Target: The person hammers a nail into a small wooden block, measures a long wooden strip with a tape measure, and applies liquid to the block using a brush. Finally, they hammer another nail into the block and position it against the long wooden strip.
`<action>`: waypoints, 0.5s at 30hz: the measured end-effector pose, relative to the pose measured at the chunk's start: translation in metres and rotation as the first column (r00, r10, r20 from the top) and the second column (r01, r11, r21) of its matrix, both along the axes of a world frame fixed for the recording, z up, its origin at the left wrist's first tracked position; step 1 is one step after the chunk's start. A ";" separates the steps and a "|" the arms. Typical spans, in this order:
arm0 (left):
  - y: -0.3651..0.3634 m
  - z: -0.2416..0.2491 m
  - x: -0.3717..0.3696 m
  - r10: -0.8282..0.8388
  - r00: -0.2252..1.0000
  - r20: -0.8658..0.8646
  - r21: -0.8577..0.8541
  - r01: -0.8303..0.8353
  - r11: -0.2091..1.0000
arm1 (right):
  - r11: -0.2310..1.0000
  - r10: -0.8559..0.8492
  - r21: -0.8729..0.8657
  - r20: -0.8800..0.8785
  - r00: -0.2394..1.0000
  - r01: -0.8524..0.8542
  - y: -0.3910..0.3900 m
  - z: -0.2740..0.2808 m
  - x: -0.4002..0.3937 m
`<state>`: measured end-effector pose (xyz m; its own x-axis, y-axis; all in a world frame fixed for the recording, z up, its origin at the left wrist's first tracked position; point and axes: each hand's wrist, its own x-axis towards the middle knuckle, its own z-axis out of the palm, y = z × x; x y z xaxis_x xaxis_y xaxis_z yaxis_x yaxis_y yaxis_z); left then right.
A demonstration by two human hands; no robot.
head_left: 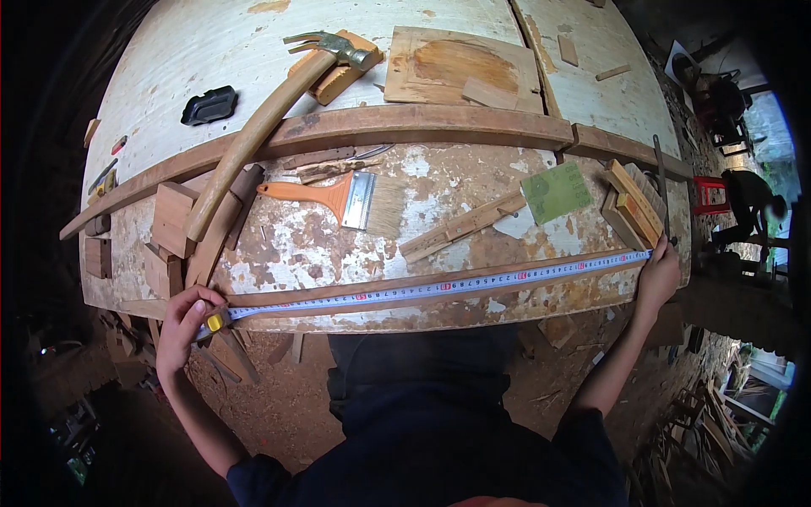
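Observation:
A tape measure [216, 322] with a yellow button sits in my left hand [182, 328], fingers closed around its case at the bench's front left. Its white blade [448, 286] is drawn out along a long wooden strip [541, 264] near the front edge. At the far end, my right hand [661, 272] pinches the blade's tip against the end of the strip. Beside that hand stand small wood blocks [638, 203] and a thin dark metal bar [660, 169]. Near my left hand, wood blocks [175, 221] lie by the hammer's handle.
A hammer [262, 127] rests across a long wooden beam [405, 127]. On the bench lie an orange-handled paintbrush [338, 198], a green sandpaper sheet [557, 193], narrow wood pieces [463, 226], a black tray [209, 106] and a stained board [463, 63]. A person [754, 207] bends over at right.

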<state>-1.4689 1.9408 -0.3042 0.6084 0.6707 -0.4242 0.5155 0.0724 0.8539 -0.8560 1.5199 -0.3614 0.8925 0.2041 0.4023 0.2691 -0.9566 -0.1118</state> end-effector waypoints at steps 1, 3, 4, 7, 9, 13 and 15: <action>0.000 0.000 0.000 -0.001 1.000 0.003 0.004 0.001 1.000 | 1.000 0.003 -0.003 0.008 1.000 -0.003 0.000 -0.001 0.000; 0.002 0.003 -0.001 0.003 1.000 -0.011 -0.013 -0.003 1.000 | 1.000 0.010 0.007 0.021 1.000 -0.011 0.002 0.000 -0.003; 0.002 0.003 -0.002 0.004 1.000 -0.019 -0.021 -0.004 1.000 | 1.000 0.013 0.011 0.021 1.000 -0.014 0.002 0.000 -0.003; 0.003 0.000 -0.003 0.022 1.000 0.009 -0.030 -0.022 0.999 | 1.000 0.013 0.017 0.008 1.000 -0.014 0.003 0.001 -0.003; 0.001 -0.001 -0.002 0.035 0.999 0.027 -0.025 -0.034 0.999 | 1.000 0.012 0.016 0.013 1.000 -0.012 0.002 0.000 -0.003; 0.002 -0.002 -0.006 0.035 0.999 -0.012 -0.004 -0.035 0.999 | 0.999 0.003 0.032 0.008 1.000 -0.004 0.002 -0.001 -0.002; 0.003 -0.003 -0.007 0.022 1.000 -0.009 0.007 -0.022 1.000 | 0.999 -0.005 0.049 -0.004 1.000 0.005 0.005 0.002 -0.006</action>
<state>-1.4755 1.9433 -0.3077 0.5900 0.6868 -0.4244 0.5212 0.0774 0.8499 -0.8623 1.5249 -0.3594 0.8948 0.1798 0.4086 0.2639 -0.9513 -0.1593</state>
